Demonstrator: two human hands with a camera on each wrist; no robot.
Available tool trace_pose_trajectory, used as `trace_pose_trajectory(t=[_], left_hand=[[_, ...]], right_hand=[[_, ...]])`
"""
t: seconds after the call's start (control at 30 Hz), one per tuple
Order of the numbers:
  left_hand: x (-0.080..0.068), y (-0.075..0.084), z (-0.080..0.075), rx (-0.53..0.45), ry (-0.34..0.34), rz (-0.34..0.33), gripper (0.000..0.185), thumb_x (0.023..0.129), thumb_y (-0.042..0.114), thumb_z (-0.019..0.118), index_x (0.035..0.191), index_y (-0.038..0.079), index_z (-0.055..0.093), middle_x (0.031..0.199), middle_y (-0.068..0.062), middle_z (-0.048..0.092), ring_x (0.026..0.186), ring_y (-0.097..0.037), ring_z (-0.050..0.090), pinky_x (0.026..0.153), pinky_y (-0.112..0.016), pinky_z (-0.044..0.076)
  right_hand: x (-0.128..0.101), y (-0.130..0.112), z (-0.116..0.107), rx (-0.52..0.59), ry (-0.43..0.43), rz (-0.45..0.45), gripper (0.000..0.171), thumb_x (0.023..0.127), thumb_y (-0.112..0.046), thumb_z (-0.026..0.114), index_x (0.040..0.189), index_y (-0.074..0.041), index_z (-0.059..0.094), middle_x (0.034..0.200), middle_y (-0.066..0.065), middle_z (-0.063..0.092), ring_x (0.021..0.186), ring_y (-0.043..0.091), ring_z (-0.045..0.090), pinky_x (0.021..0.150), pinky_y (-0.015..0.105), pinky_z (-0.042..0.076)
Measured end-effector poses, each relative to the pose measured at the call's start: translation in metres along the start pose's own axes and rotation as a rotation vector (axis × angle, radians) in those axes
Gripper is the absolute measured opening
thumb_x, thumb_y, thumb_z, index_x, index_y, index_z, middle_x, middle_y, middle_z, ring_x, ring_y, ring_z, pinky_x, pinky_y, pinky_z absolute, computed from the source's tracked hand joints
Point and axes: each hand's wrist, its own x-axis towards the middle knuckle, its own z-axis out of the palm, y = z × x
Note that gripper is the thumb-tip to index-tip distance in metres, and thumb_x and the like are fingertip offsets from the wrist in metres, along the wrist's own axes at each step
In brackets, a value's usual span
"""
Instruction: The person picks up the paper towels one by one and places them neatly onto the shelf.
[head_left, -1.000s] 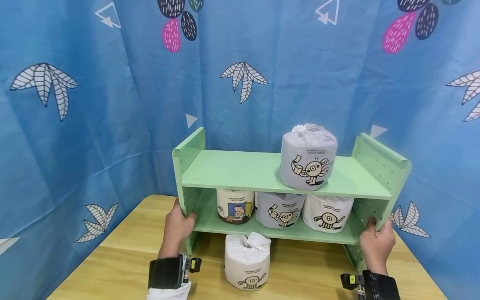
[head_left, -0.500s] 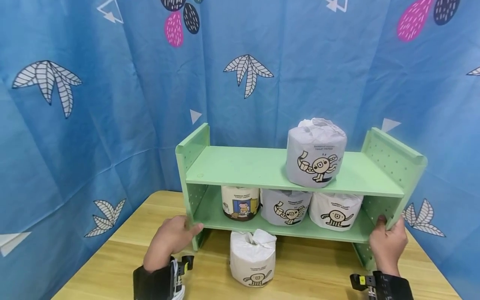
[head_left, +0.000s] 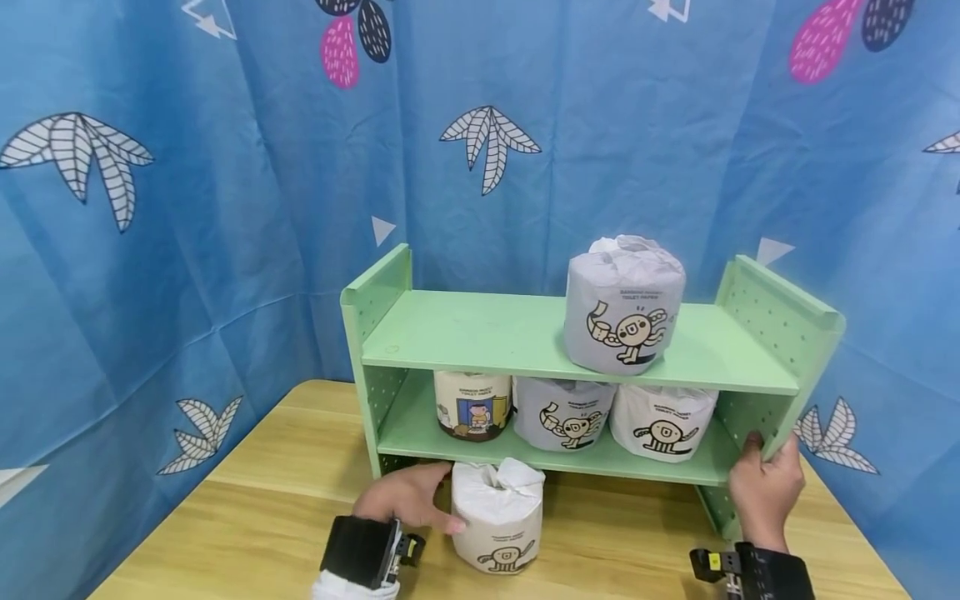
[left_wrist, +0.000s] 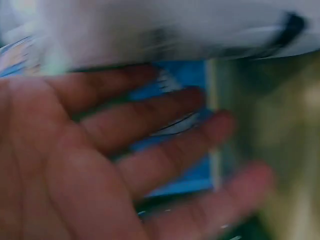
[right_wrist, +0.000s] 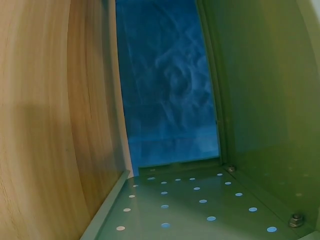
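Observation:
A white wrapped toilet roll (head_left: 497,521) stands on the wooden table in front of a green two-tier shelf rack (head_left: 465,333). At its left side is my left hand (head_left: 408,497), its thumb by the front of the wrapper. In the left wrist view the fingers of my left hand (left_wrist: 115,145) are spread and nearly straight, beside the blurred white toilet roll (left_wrist: 150,30). My right hand (head_left: 767,482) grips the lower front edge of the rack's right side panel. The right wrist view shows only the underside and perforated panel (right_wrist: 185,205) of the rack, not the hand.
On the upper shelf stands a lilac toilet roll (head_left: 624,308). The lower shelf bears a cream roll (head_left: 472,407), another lilac roll (head_left: 562,414) and a white roll (head_left: 663,423). A blue patterned curtain (head_left: 480,233) hangs behind the table (head_left: 247,517).
My left hand has let go of the rack's left side panel and moved right to the white toilet roll on the table. The right hand keeps its grip on the right panel.

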Motion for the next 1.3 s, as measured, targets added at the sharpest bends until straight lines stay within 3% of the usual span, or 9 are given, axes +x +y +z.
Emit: trace_pose_trajectory(t=[0.17, 0.33, 0.43, 0.53, 0.67, 0.87, 1.0, 1.13, 1.3], left_hand=[[0.024, -0.022, 0.018, -0.213, -0.044, 0.279, 0.083, 0.069, 0.022, 0.087, 0.140, 0.011, 0.045, 0.134, 0.000, 0.055, 0.123, -0.017, 0.049, 0.110, -0.038, 0.033], [0.037, -0.034, 0.032, -0.405, 0.005, 0.432, 0.085, 0.064, 0.018, 0.089, 0.137, 0.009, 0.047, 0.130, 0.003, 0.059, 0.120, -0.015, 0.053, 0.108, -0.030, 0.033], [0.040, -0.034, 0.038, -0.489, 0.015, 0.444, 0.085, 0.063, 0.018, 0.090, 0.137, 0.009, 0.049, 0.129, 0.000, 0.060, 0.119, -0.018, 0.054, 0.107, -0.029, 0.034], [0.038, -0.031, 0.041, -0.505, 0.030, 0.400, 0.082, 0.062, 0.013, 0.090, 0.135, 0.010, 0.051, 0.127, 0.001, 0.061, 0.117, -0.018, 0.056, 0.106, -0.029, 0.036], [0.038, -0.030, 0.040, -0.492, 0.024, 0.380, 0.079, 0.063, 0.007, 0.088, 0.133, 0.011, 0.053, 0.126, 0.001, 0.062, 0.116, -0.017, 0.056, 0.105, -0.029, 0.037], [0.043, -0.030, 0.037, -0.459, -0.061, 0.507, 0.081, 0.060, 0.005, 0.087, 0.133, 0.010, 0.053, 0.127, 0.000, 0.061, 0.118, -0.019, 0.055, 0.107, -0.032, 0.035], [0.046, -0.029, 0.037, -0.497, -0.145, 0.594, 0.083, 0.061, -0.001, 0.085, 0.135, 0.007, 0.049, 0.130, -0.004, 0.059, 0.122, -0.022, 0.053, 0.109, -0.035, 0.034], [0.047, -0.027, 0.037, -0.534, -0.185, 0.605, 0.088, 0.060, -0.005, 0.085, 0.137, 0.008, 0.045, 0.132, -0.005, 0.057, 0.124, -0.023, 0.051, 0.110, -0.035, 0.032], [0.046, -0.026, 0.039, -0.525, -0.169, 0.574, 0.094, 0.058, -0.005, 0.087, 0.139, 0.012, 0.043, 0.134, -0.004, 0.056, 0.125, -0.023, 0.050, 0.111, -0.034, 0.031]], right_hand=[[-0.001, -0.002, 0.003, 0.008, 0.004, -0.019, 0.039, 0.102, -0.018, 0.040, 0.136, -0.003, 0.051, 0.128, 0.027, 0.056, 0.119, 0.045, 0.050, 0.099, 0.056, 0.041], [-0.001, -0.004, 0.005, -0.006, 0.011, -0.031, 0.038, 0.102, -0.019, 0.040, 0.133, -0.001, 0.053, 0.126, 0.026, 0.057, 0.117, 0.043, 0.052, 0.096, 0.044, 0.044], [-0.001, -0.005, 0.005, -0.004, 0.011, -0.036, 0.038, 0.102, -0.019, 0.040, 0.134, -0.001, 0.052, 0.126, 0.026, 0.057, 0.117, 0.044, 0.052, 0.095, 0.049, 0.044], [-0.001, -0.005, 0.005, 0.006, 0.007, -0.035, 0.038, 0.102, -0.017, 0.040, 0.134, 0.000, 0.052, 0.127, 0.027, 0.056, 0.118, 0.045, 0.051, 0.096, 0.059, 0.041], [0.000, -0.005, 0.005, -0.004, 0.009, -0.023, 0.038, 0.102, -0.018, 0.040, 0.134, 0.000, 0.052, 0.127, 0.026, 0.057, 0.117, 0.044, 0.052, 0.096, 0.055, 0.042], [-0.001, -0.004, 0.003, 0.009, 0.000, -0.027, 0.040, 0.102, -0.016, 0.040, 0.137, 0.000, 0.049, 0.128, 0.030, 0.054, 0.118, 0.048, 0.049, 0.095, 0.063, 0.039], [0.000, -0.003, 0.003, 0.008, -0.004, -0.024, 0.040, 0.102, -0.017, 0.040, 0.137, 0.001, 0.048, 0.128, 0.030, 0.054, 0.118, 0.049, 0.049, 0.094, 0.065, 0.039], [-0.001, -0.002, 0.001, 0.003, -0.020, -0.011, 0.041, 0.102, -0.017, 0.039, 0.140, -0.002, 0.046, 0.131, 0.030, 0.052, 0.120, 0.049, 0.048, 0.095, 0.065, 0.039], [-0.002, 0.000, -0.001, 0.000, -0.030, -0.009, 0.042, 0.103, -0.018, 0.038, 0.142, -0.003, 0.044, 0.132, 0.030, 0.051, 0.121, 0.049, 0.047, 0.095, 0.065, 0.039]])
